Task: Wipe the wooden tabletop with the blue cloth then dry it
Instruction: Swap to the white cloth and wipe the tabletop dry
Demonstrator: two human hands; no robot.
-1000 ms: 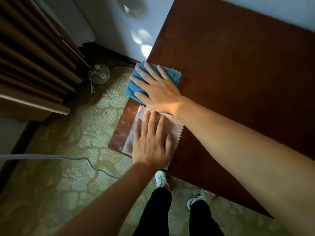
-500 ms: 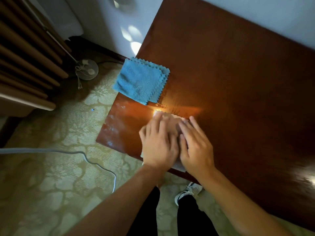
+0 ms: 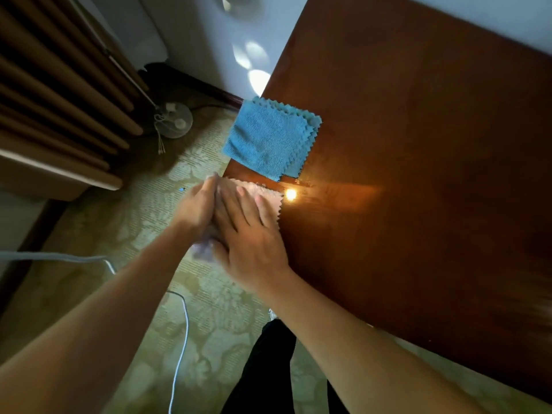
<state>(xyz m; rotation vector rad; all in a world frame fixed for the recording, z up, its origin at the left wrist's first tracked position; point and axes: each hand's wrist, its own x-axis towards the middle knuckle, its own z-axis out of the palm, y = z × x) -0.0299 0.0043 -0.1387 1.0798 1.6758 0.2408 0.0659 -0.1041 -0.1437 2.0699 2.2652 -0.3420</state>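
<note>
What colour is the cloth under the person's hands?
Pale pink cloth with zigzag edges, seen in the head view, beside the blue cloth.

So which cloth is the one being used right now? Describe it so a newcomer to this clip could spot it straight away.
Start at the wooden tabletop and go to its near left corner. Two cloths lie there: the folded blue cloth, untouched, and just nearer the person the pale pink cloth. The pink one has zigzag edges and lies under the right hand, with the left hand at its left side.

A pale cable [image 3: 181, 333] trails across the patterned carpet [image 3: 209, 297].
</note>
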